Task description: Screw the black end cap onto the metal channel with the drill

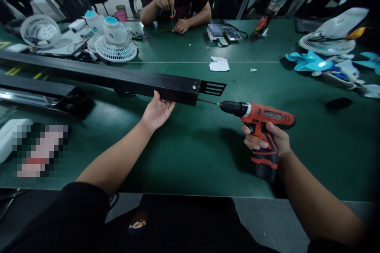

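Observation:
My left hand (157, 111) cups the underside of a long black metal housing (124, 79) that stretches across the green table, fingers wrapped on its lower edge near the right end. My right hand (268, 138) grips the handle of a red and black cordless drill (257, 116). The drill's thin bit points left and touches the end face of the housing, just below a slotted bracket (212, 87).
Another black housing (44, 97) lies at the left. White fan grilles and motors (114, 43) sit at the far left, blue fan blades (311, 63) at the right. Paper scraps (219, 64) lie mid-table. A person (175, 0) sits opposite, working with small parts.

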Demonstrator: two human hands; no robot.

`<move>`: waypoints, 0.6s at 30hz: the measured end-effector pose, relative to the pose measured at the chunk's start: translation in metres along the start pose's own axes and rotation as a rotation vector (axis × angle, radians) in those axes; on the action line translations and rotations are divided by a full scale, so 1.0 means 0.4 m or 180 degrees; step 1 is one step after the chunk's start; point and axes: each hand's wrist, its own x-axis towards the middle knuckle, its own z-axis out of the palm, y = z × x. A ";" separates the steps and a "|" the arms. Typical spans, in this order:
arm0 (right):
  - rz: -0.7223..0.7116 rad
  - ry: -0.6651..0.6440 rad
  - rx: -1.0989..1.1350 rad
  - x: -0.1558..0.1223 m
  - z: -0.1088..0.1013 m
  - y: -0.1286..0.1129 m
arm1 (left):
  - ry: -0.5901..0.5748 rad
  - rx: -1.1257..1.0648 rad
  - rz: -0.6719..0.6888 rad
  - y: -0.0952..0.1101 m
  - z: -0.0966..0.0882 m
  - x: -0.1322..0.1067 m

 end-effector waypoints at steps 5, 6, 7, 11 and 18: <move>-0.0017 -0.0014 0.0003 0.003 0.003 -0.001 | 0.0033 0.0086 0.0014 0.001 -0.001 0.002; -0.0022 -0.0015 0.0002 0.003 0.004 -0.001 | 0.0026 0.0076 0.0005 0.002 -0.001 0.002; -0.0028 -0.0014 0.0000 0.003 0.005 -0.001 | 0.0014 0.0052 -0.0008 0.002 -0.001 0.002; -0.0049 0.0004 -0.0006 0.001 0.007 0.001 | -0.0066 -0.0054 -0.0052 0.002 -0.006 0.002; 0.0008 -0.0022 -0.0037 0.002 0.006 0.001 | -0.0139 -0.0081 -0.0049 0.002 -0.015 0.003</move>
